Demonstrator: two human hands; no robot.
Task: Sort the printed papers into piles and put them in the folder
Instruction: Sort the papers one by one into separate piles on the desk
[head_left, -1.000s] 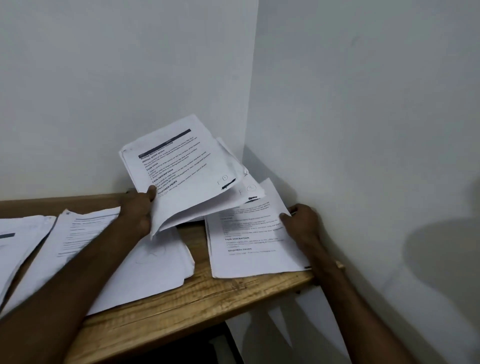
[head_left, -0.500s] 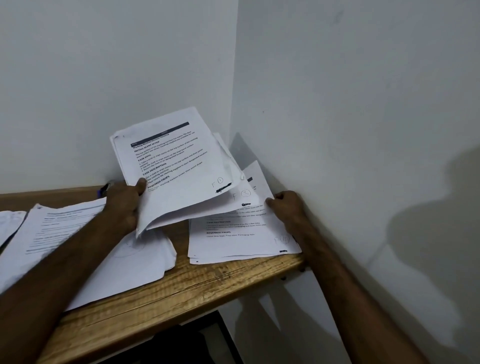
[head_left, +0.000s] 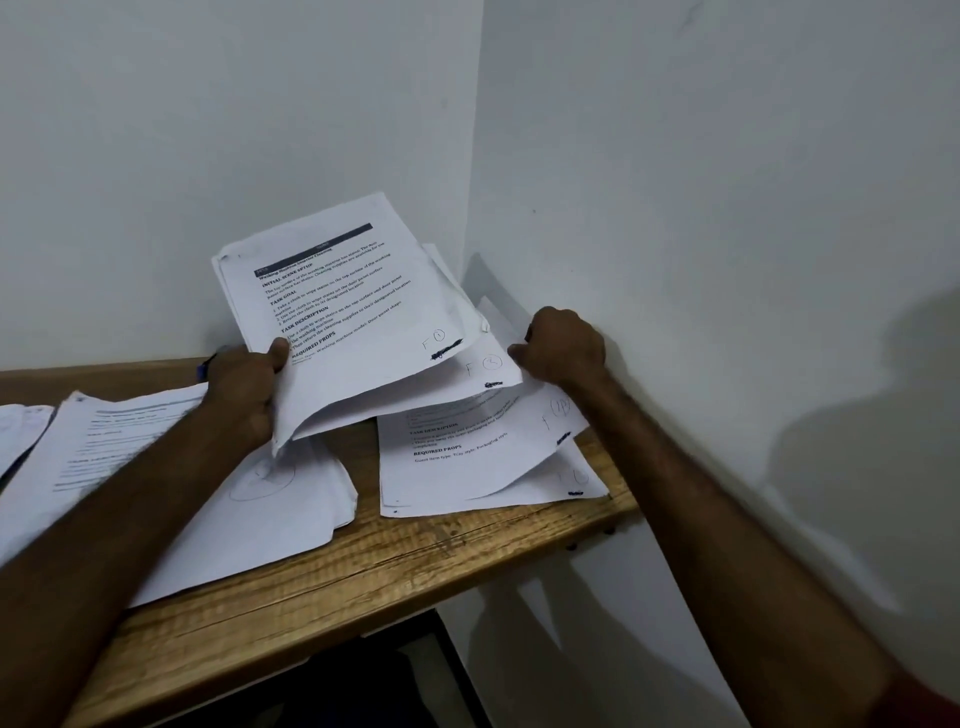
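Observation:
My left hand (head_left: 244, 389) grips a sheaf of printed papers (head_left: 343, 312) by its lower left corner and holds it tilted up above the wooden table (head_left: 363, 571). My right hand (head_left: 563, 348) pinches the far right edge of the top sheet (head_left: 498, 436) of the pile at the table's right end, and that sheet is lifted and curled. The lower sheets of that pile (head_left: 519, 499) lie flat. No folder is in view.
A second pile of papers (head_left: 218, 504) lies under my left forearm, with another pile (head_left: 21, 431) at the far left edge. A blue pen (head_left: 205, 366) shows behind my left hand. White walls meet in a corner right behind the table.
My right hand has moved toward the wall and raised the right edge of the top sheet of the right pile. The left hand still holds its sheaf up.

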